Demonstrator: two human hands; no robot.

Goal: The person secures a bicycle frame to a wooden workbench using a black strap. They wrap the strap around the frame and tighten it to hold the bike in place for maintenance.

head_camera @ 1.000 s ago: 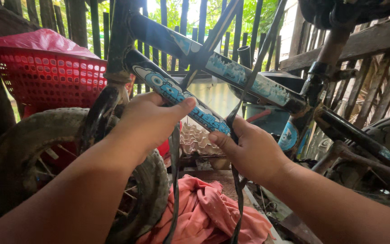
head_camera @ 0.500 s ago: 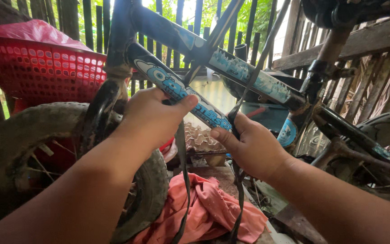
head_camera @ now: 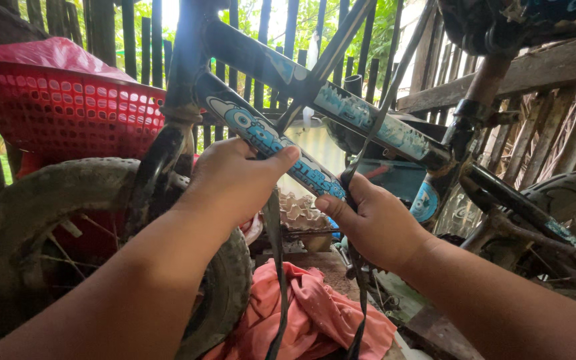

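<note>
A small bicycle with a black and light-blue frame stands in front of me. My left hand is closed around the lower frame tube, close to the fork. My right hand grips the same tube lower down and pinches a black strap that hangs from the frame. A second length of the black strap drops down below my left hand. The muddy front tyre is at the left, under my left forearm.
A red plastic basket holding a pink bag sits at the left. A pink cloth lies on the ground below the frame. The rear tyre is at the right. A wooden slat fence and planks stand behind.
The view has shifted slightly and drawn closer. Both hands keep the same grip on the lower tube and the strap.
</note>
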